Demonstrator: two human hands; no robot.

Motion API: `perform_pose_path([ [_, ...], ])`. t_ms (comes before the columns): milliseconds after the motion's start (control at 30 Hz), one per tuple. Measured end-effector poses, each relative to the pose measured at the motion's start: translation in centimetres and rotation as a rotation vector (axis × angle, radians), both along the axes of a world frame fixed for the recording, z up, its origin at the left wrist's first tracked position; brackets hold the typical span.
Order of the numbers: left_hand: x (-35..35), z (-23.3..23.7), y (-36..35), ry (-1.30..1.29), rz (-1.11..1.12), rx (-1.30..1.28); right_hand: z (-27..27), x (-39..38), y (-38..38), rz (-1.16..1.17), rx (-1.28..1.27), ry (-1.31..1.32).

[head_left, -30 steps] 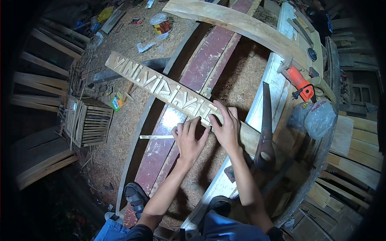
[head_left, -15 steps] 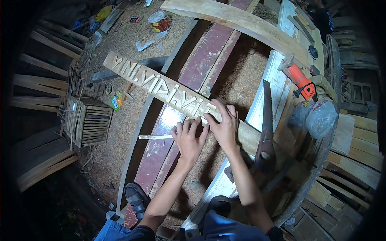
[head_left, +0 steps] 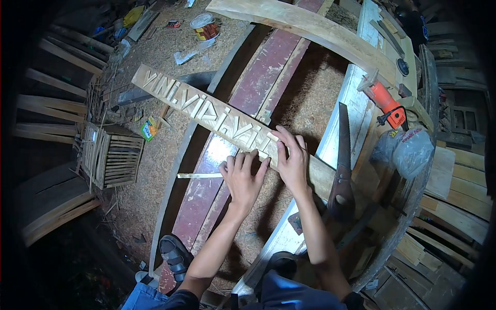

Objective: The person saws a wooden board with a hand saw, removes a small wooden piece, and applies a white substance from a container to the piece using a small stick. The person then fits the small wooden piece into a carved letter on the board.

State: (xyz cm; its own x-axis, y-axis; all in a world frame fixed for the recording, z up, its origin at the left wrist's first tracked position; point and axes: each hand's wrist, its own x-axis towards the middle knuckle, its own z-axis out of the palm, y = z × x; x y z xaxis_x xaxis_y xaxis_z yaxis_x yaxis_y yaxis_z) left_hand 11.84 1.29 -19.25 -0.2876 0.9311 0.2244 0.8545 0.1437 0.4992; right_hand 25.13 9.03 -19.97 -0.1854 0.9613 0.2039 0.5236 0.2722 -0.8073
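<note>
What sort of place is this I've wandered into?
Probably a woodworking shop, judging by the handsaw, what looks like an orange trim router, and the lettered wooden board being worked on.

Board [head_left: 235, 114] at centre of frame; handsaw [head_left: 343, 160] to its right; power tool [head_left: 383, 98] upper right (bag [head_left: 413, 153] just below); crate [head_left: 118, 157] at left.

The floor [head_left: 144, 201] is strewn with wood shavings. At left stands 1 slatted crate [head_left: 123, 161], with rough planks [head_left: 72, 58] beyond; pale boards [head_left: 439, 174] lie at right. Light pools centrally, leaving dark edges.
</note>
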Motion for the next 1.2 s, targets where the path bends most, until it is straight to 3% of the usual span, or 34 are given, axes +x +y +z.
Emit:
perform_pose_path([
  [1200, -0.5, -0.1, -0.1, 0.021, -0.038, 0.02, -0.7, -0.7, -0.1, -0.134, 0.058, 0.035],
])
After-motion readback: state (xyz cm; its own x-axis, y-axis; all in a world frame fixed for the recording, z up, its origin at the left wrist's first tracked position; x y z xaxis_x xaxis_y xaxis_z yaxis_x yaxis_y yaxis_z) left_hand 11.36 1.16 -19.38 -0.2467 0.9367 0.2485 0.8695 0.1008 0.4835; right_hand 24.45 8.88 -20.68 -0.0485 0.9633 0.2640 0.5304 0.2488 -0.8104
